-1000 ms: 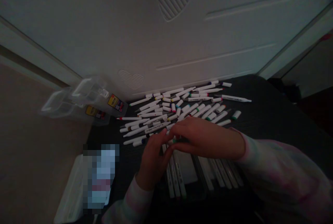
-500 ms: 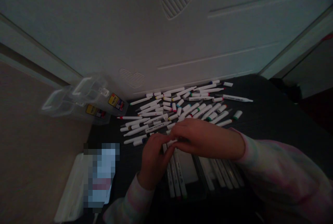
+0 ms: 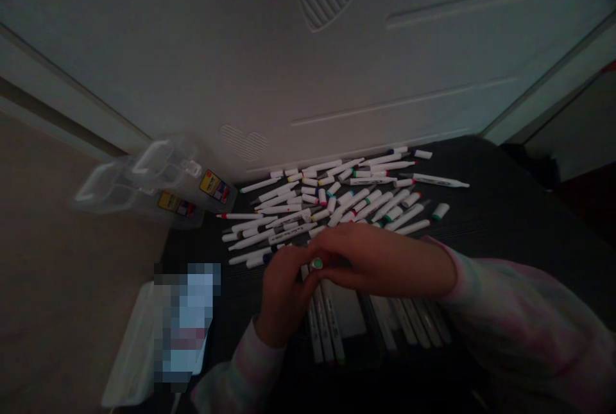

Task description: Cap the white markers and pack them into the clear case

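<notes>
Over the front of the dark table, my left hand (image 3: 283,292) and my right hand (image 3: 359,257) meet, fingers closed together. Between their fingertips shows the round green end of a white marker (image 3: 316,264), pointing up at me; the rest of it is hidden by the fingers. Just below lie several white markers (image 3: 321,327) side by side in a clear case. To the right, partly under my right forearm, is a second row of markers (image 3: 418,321). Beyond my hands spreads a pile of loose white markers and separate caps (image 3: 322,196).
Two clear plastic cases (image 3: 168,170) with yellow labels stand at the table's back left. A blurred-out bright phone-like object (image 3: 192,318) and a whitish clear case (image 3: 132,350) lie at the left edge. A white panel with heart reliefs (image 3: 337,93) rises behind the table (image 3: 510,208).
The marker piece between my fingers has turned, so its green end now faces up toward me. My hands have otherwise hardly moved.
</notes>
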A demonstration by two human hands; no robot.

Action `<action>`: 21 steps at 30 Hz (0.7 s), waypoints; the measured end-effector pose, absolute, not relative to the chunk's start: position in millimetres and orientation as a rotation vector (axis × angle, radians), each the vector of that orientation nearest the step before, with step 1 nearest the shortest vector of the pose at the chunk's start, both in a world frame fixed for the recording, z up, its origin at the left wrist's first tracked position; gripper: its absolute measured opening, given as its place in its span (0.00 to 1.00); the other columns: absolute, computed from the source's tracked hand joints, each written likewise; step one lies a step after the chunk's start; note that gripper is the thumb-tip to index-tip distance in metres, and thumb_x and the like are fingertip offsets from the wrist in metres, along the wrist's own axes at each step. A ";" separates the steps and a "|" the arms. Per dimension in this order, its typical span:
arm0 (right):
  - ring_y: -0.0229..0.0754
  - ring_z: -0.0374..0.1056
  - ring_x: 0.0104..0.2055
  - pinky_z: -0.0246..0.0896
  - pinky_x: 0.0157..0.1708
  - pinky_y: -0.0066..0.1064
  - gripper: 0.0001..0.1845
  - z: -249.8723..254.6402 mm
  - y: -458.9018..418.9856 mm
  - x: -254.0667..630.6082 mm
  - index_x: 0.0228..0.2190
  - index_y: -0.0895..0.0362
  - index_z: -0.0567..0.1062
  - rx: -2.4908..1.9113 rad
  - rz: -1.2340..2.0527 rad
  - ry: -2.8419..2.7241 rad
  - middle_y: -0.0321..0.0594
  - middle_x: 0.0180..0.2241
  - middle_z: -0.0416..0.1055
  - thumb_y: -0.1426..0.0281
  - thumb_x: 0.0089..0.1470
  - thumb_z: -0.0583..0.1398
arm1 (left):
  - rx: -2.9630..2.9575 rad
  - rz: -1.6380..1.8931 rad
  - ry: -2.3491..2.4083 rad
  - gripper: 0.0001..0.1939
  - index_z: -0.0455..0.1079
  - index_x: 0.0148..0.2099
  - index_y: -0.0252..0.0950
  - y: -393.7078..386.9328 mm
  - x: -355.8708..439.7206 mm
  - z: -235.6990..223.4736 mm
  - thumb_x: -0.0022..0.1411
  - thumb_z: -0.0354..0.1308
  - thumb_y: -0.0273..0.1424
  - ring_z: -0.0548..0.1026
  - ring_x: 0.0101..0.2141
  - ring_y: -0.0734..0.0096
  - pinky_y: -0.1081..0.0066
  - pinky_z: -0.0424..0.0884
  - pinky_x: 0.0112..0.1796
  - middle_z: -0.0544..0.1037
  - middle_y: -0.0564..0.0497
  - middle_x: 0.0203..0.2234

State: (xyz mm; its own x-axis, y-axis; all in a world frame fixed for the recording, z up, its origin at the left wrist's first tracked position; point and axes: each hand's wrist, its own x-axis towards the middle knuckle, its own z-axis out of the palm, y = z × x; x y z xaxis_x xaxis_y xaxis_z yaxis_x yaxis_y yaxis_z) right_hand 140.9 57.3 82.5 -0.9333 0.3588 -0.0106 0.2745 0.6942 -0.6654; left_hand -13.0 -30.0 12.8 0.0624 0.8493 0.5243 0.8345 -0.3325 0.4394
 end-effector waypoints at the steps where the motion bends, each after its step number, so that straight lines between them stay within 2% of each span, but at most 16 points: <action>1: 0.39 0.65 0.35 0.55 0.34 0.30 0.10 82.2 57.1 140.7 0.37 0.59 0.69 -0.520 1.051 -2.785 0.40 0.33 0.70 0.71 0.51 0.53 | 2.273 1.148 1.795 0.08 0.66 0.36 0.35 -30.2 -13.2 12.9 0.59 0.51 0.35 0.71 0.29 0.71 0.72 0.66 0.30 0.73 0.51 0.26; 13: 0.38 0.64 0.33 0.54 0.32 0.29 0.07 83.4 59.6 141.6 0.34 0.59 0.70 -0.470 0.949 -2.813 0.39 0.31 0.70 0.71 0.50 0.54 | 2.340 1.073 1.767 0.09 0.65 0.32 0.35 -28.2 -13.6 16.4 0.59 0.51 0.36 0.70 0.28 0.71 0.72 0.65 0.30 0.73 0.51 0.24; 18: 0.35 0.63 0.30 0.54 0.29 0.26 0.07 91.8 68.6 153.1 0.32 0.58 0.69 -0.636 0.955 -2.721 0.37 0.29 0.69 0.69 0.51 0.55 | 2.361 0.967 1.969 0.05 0.67 0.33 0.35 -23.9 -24.9 12.0 0.58 0.53 0.30 0.70 0.31 0.69 0.69 0.66 0.34 0.74 0.51 0.26; 21: 0.35 0.63 0.29 0.54 0.29 0.26 0.08 98.5 77.4 163.6 0.33 0.58 0.68 -0.747 0.912 -2.650 0.36 0.28 0.68 0.68 0.51 0.55 | 2.345 0.890 2.138 0.05 0.68 0.36 0.34 -19.9 -33.1 7.2 0.58 0.51 0.28 0.70 0.34 0.66 0.65 0.65 0.38 0.75 0.48 0.29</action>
State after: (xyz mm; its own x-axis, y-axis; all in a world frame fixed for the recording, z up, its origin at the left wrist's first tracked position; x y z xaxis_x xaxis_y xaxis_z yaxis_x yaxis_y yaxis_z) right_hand 163.6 77.4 98.5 -0.8403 0.5390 0.0589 0.3885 0.6742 -0.6281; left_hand -33.1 -19.9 7.2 0.0186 0.8762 0.4815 0.9591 -0.1517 0.2390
